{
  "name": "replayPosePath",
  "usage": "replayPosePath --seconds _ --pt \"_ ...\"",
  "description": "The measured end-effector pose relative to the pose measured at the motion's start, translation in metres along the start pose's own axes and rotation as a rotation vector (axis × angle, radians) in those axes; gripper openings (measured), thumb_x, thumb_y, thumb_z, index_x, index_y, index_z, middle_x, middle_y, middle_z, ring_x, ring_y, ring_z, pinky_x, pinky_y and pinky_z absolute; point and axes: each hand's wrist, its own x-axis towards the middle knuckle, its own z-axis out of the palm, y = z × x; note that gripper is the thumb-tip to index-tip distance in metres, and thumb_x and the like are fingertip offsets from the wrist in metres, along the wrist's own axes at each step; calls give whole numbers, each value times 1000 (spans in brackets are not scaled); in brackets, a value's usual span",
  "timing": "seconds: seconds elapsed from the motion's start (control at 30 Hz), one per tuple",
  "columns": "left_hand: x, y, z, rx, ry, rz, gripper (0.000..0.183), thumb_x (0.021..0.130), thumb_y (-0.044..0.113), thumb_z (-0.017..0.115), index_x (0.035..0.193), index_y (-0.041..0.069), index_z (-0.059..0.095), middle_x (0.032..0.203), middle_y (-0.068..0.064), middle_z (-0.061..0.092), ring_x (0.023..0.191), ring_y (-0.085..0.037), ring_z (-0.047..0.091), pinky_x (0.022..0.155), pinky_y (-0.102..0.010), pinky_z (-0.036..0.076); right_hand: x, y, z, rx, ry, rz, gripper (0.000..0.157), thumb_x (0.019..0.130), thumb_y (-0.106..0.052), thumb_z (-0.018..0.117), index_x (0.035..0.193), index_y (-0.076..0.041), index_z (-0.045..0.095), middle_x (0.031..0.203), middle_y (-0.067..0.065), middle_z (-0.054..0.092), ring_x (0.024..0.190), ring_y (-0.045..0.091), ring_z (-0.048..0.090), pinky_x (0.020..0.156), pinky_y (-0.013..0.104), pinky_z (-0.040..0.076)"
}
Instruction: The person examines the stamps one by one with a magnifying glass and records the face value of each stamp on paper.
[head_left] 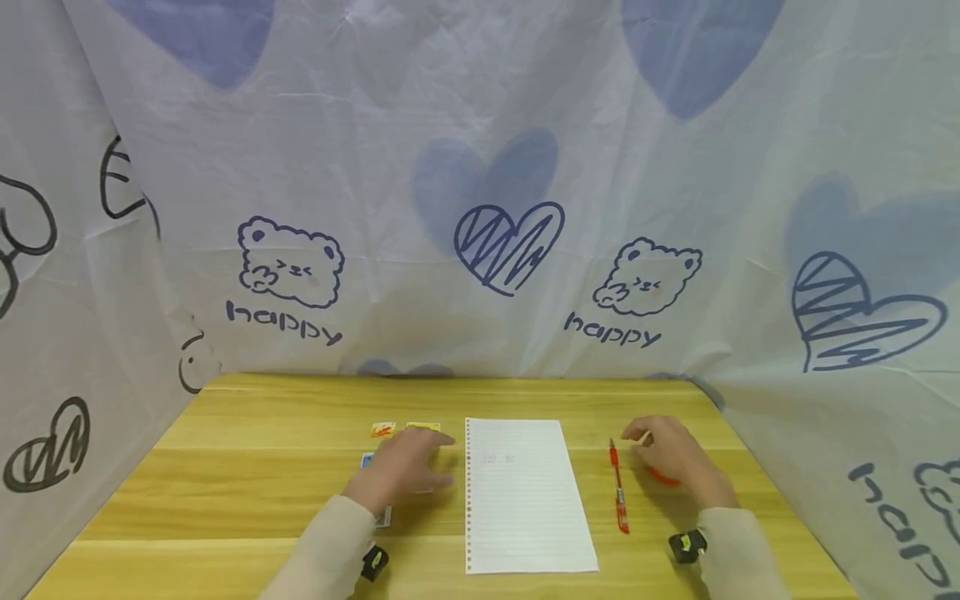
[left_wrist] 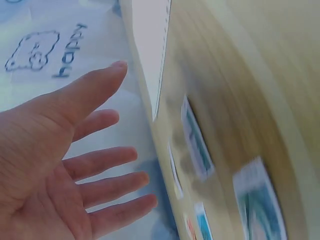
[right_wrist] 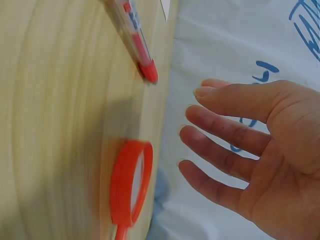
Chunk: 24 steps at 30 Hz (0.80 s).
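One left hand (head_left: 401,468): wide, fingers straight and spread, thumb well apart, nothing in its grasp; we find it above the left part of the table (head_left: 187,500), over the cards.
One right hand (head_left: 670,450): half narrow, fingers loosely bent, holding nothing; it hangs above the magnifier, right of the pen.
Picture cards (left_wrist: 261,205): grouped at left, around and beneath the left hand, with no overlap that we can make out; we judge the spacing lets each picture be seen singly.
Lined paper (head_left: 528,508): flat in the middle, between the two hands, its punched edge to the left; we take the central place to suit writing, as two short reddish figures stand at its far left, too faint for us to read surely.
Red pen (head_left: 618,487): lying between paper and right hand, pointing far to near; likely set there for easy reach.
Red magnifier (right_wrist: 122,185): flat at right, round rim and handle, partly hidden from the head view; presumably kept aside to leave the paper uncovered.
Printed backdrop (head_left: 390,208): hung beyond the table's far edge, bears and hearts upon it.
Count: we tally five cards, one paper, one pen, one magnifier, two hands.
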Motion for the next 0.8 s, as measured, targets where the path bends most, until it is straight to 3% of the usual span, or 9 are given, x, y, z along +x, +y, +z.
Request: replayPosePath --seconds 0.27,0.5,0.8 --pt "-14 -28 -17 26 55 -70 56 83 28 87 134 13 68 137 -9 69 128 -38 62 106 -58 52 -12 15 -13 -12 1 38 22 83 -4 71 105 -5 77 103 15 77 85 24 70 76 44 60" --pt "-29 -53 -27 34 82 -123 52 86 23 84 134 12 68 139 -13 67 128 -41 62 104 -61 52 -20 28 -20 14 16 60 14 84 -8 79 98 -6 77 97 11 77 80 18 67 71 35 55" --pt "-42 -83 -31 -18 92 -168 50 89 20 80 135 9 66 141 -19 65 131 -47 57 107 -67 46 -32 42 -25 -21 54 57 15 85 -7 78 98 -1 76 96 18 77 78 25 71 74 43 59"
